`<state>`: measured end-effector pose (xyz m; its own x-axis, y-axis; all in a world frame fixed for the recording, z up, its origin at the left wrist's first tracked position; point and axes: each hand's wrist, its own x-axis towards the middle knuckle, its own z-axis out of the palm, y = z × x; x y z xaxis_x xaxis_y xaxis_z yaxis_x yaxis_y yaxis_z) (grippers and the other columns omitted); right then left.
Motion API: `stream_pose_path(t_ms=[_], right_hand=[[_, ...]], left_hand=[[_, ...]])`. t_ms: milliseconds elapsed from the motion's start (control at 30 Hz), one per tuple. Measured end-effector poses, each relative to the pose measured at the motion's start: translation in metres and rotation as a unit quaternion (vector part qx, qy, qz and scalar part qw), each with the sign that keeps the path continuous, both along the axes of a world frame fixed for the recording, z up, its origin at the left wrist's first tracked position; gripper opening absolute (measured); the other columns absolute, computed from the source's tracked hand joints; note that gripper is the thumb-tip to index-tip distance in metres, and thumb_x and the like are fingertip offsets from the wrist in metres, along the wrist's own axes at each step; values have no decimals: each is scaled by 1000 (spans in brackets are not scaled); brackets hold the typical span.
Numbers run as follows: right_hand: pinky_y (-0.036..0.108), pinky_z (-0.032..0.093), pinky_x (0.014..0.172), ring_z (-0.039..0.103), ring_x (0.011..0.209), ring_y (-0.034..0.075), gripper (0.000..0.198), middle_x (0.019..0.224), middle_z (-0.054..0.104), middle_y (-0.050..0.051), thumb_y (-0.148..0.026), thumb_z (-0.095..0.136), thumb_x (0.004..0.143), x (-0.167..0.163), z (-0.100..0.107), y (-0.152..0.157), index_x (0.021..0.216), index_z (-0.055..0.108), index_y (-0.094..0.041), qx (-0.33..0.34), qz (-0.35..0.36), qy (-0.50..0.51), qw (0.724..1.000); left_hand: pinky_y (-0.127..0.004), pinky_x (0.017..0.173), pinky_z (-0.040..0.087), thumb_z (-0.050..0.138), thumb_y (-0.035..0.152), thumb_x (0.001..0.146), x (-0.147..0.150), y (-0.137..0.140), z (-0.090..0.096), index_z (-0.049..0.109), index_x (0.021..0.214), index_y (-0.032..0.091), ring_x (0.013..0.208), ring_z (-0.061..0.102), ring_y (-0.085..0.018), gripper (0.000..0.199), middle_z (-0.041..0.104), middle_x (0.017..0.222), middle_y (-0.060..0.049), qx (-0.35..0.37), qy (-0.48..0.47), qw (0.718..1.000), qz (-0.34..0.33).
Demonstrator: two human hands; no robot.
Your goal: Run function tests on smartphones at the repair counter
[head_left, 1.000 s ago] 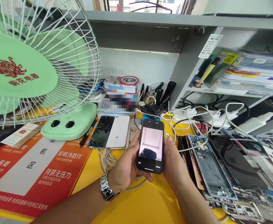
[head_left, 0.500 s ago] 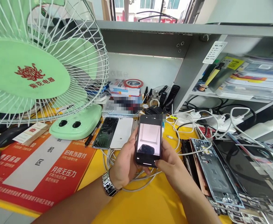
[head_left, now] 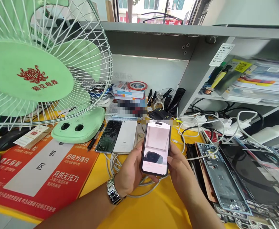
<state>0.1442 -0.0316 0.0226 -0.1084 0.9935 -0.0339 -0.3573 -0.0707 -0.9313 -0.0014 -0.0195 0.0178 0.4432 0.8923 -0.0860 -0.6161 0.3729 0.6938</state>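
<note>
L hand had fingers clamped on phone; R hand thumb at its R edge, grip unclear. Phone was btwn both, tilted, over yellow desk. Cables lay nr, fan & red mat to L, phone parts piled R, grey shelf & window beyond. Forearms reached fwd, angling in, watch on L.

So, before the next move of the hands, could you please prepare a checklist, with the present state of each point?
1. Black-edged smartphone gripped by left hand: ok.
2. Right hand at the smartphone's right edge: ok.
3. Small text on lit screen readable: cannot tell, too faint.
4. Yellow tabletop beneath smartphone free of thin grey cables: not ok, loops lie there.
5. Glass of dark rectangular phone beside white Mi phone intact: not ok, cracked.
</note>
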Motion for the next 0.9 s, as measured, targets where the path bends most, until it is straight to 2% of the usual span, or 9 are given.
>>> stream_pose_path(t_ms=[200,333,433,533,600,667,833,900], right_hand=[[33,45,83,59,108,28,45,124,68,4,-35,60,82,3,-5,0,126,62,-25,-3,-13,-9,1000],[35,44,90,56,114,28,47,126,66,4,-32,58,84,3,-1,0,130,60,-24,8,1,-25,1000],[33,48,78,61,98,25,49,117,69,4,-26,56,82,2,3,0,131,58,-25,14,31,-12,999],[29,47,61,60,79,21,57,104,70,2,-19,57,75,0,2,0,131,56,-27,15,43,2,999],[28,48,62,60,80,20,61,104,70,2,-16,57,73,0,0,1,133,54,-27,19,37,2,999],[29,48,66,60,84,21,61,105,70,3,-17,57,73,1,-4,3,133,53,-25,24,37,-3,999],[31,48,76,60,95,22,57,111,69,3,-19,60,74,5,-6,4,131,55,-25,35,38,-25,998],[31,48,74,60,91,22,55,107,69,2,-20,59,75,6,-4,3,129,56,-25,36,41,-20,998]], left_hand=[[-28,46,57,39,48,93,0,0,0,46,137,20,73,67,-22,52,67,108,-13,-1,3,1000,-2],[-29,44,56,38,49,94,-1,1,-2,45,138,20,71,68,-23,53,67,107,-13,-2,-2,1000,-4],[-28,43,56,42,44,92,-3,1,-2,47,136,21,71,68,-22,50,67,106,-11,7,-10,1000,5],[-26,46,56,56,22,77,-5,0,0,49,134,21,71,67,-21,58,68,100,-9,29,-3,1000,-5],[-24,49,56,61,10,67,-5,0,2,48,135,23,73,67,-20,71,69,100,-8,39,19,999,-19],[-23,51,56,64,6,65,-5,0,4,45,137,25,75,67,-20,77,69,103,-7,39,43,998,-20],[-23,47,55,67,7,64,-3,0,7,43,136,24,71,66,-19,78,69,101,-7,36,79,996,-10],[-24,47,55,68,8,65,-3,0,6,42,137,23,70,66,-19,78,69,99,-7,34,84,996,-15]])
